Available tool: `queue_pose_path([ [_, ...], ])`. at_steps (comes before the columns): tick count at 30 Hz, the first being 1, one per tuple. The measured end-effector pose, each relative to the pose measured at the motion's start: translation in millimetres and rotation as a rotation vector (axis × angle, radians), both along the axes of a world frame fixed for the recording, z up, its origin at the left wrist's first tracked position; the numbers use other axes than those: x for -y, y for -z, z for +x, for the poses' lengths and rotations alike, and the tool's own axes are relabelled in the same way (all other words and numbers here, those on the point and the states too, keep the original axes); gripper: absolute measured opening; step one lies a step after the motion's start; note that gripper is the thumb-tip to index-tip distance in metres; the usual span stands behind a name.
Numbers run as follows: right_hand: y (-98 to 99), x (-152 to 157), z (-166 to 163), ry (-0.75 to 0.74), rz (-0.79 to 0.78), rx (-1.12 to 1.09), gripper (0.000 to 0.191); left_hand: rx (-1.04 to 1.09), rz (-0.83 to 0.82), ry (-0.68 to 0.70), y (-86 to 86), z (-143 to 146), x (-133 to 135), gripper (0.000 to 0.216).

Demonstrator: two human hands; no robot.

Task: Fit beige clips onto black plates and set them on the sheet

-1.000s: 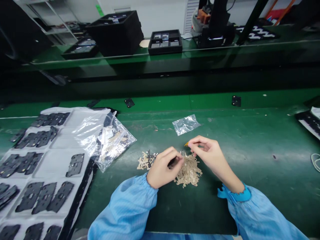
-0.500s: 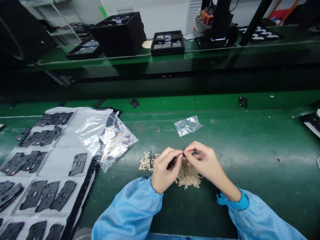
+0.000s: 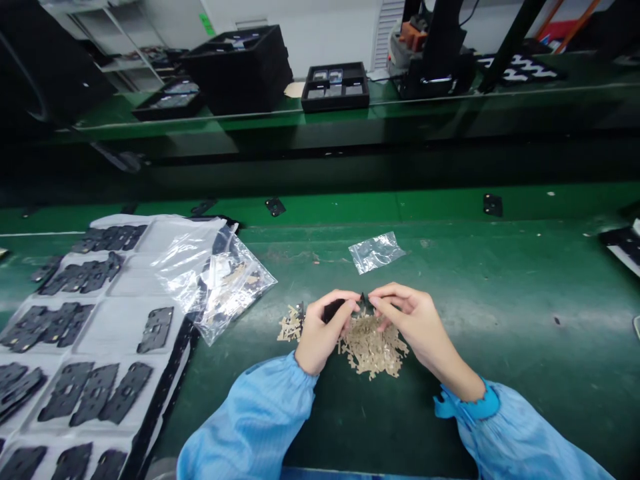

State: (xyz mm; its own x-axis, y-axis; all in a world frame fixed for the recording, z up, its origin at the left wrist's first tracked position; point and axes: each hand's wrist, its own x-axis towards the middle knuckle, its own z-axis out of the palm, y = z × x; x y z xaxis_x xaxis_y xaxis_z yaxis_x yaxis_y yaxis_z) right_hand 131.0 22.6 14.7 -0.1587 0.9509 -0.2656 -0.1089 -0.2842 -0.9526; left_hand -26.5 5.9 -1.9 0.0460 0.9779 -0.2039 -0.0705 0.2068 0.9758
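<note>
Between the thumb and fingers of my left hand (image 3: 323,330) is a black flat part (image 3: 333,310), mostly covered by the hand. My right hand (image 3: 407,317) is pinched close beside it, thumb against forefinger. A small dark tip (image 3: 364,301) shows between the two hands' fingertips; which hand grips it I cannot tell. Beneath the hands lies a heap of small tan pieces (image 3: 375,350) on the green table (image 3: 390,427). A smaller group of tan pieces (image 3: 289,325), with some dark ones, lies left of my left hand.
At left, a white compartment tray (image 3: 125,313) carries several black flat parts (image 3: 155,330). Clear bags of pieces (image 3: 233,287) overlap its right edge. Another clear bag (image 3: 376,252) lies beyond my hands. Black boxes (image 3: 335,100) stand on the raised shelf behind.
My left hand has shifted slightly left and its fingertips have parted a little from my right hand's. More of the tan heap shows, and a dark tip is visible between the hands.
</note>
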Motion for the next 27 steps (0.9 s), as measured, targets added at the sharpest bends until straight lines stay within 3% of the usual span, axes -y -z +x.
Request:
queue_pose_path([
  [5, 0.1, 1.4, -0.6, -0.023, -0.090, -0.077, 0.021, 0.138, -0.074, 0.023, 0.1, 3.2, 1.9, 0.017],
  [12, 3.7, 3.2, -1.0, -0.059, -0.018, -0.042, 0.016, 0.181, -0.102, 0.049, -4.2, 5.4, 2.1, 0.016],
  [18, 0.4, 6.2, -0.9, 0.001, 0.018, -0.096, 0.012, 0.386, -0.175, -0.194, -4.7, -0.3, -3.0, 0.010],
  [22, -8.2, 8.9, -1.6, -0.080, -0.060, -0.161, 0.012, 0.284, -0.203, -0.289, -3.4, -8.0, -9.6, 0.005],
  [27, -11.2, 11.2, -3.6, -0.159, -0.092, -0.154, 0.020, 0.079, -0.090, -0.355, -3.3, -13.3, -13.6, 0.023],
])
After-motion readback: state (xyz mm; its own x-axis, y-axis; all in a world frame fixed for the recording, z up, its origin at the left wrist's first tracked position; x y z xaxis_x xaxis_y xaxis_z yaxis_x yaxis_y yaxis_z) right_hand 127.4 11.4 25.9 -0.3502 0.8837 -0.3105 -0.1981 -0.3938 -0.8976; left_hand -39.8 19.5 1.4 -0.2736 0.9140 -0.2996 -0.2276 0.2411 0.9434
